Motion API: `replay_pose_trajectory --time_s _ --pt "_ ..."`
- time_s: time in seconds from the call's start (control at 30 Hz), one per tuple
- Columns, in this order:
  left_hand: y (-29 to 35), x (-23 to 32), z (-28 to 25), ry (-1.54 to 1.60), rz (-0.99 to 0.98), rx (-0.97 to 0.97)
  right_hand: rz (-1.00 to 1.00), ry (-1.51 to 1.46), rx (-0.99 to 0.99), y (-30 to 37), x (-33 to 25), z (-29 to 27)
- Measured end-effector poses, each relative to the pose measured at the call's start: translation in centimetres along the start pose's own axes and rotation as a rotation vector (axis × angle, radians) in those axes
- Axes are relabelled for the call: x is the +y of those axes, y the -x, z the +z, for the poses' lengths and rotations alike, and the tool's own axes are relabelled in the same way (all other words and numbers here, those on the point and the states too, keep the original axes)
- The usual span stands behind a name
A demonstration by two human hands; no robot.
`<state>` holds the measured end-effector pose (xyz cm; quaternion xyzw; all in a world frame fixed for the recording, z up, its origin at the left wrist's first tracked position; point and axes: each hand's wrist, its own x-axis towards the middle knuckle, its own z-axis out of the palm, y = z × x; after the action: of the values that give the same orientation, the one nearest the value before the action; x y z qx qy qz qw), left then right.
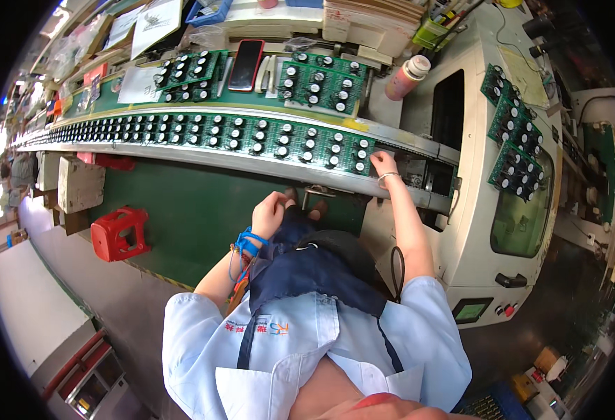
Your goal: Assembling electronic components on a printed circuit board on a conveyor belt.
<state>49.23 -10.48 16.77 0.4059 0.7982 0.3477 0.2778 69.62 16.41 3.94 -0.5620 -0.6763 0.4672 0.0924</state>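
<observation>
A long row of green circuit boards (283, 141) lies on the conveyor rail, each studded with black, white-topped capacitors. At the row's right end my right hand (384, 164) is over the rail, with its fingers closed at the edge of the last circuit board (353, 151). Its fingertips are partly hidden, and a bracelet circles that wrist. My left hand (269, 212) is held in front of my body, below the rail and apart from it. Its fingers are curled together, and nothing shows in them. A blue wrist strap (249, 242) goes round my left wrist.
Behind the rail are more boards (321, 82), a red-edged phone (246, 64) and a pink bottle (407, 77). A pale machine (472, 182) stands at the right, with boards (514, 129) on top. A red stool (120, 234) is on the floor at left.
</observation>
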Motion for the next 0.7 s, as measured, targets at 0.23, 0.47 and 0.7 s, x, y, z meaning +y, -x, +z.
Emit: replay_pose_trajectory --time_s 0.23,0.47,0.7 --pt "-1.0 0.0 -0.3 0.055 0.087 0.083 0.02 -0.072 -0.039 0.0 1.5 -1.1" --pt "-1.8 0.6 -0.4 0.077 0.062 0.021 0.31 0.0 0.063 1.8 0.5 -6.0" --pt "-1.4 -1.0 -1.3 0.053 0.051 0.094 -0.382 0.24 0.559 4.7 -7.2 -3.9"
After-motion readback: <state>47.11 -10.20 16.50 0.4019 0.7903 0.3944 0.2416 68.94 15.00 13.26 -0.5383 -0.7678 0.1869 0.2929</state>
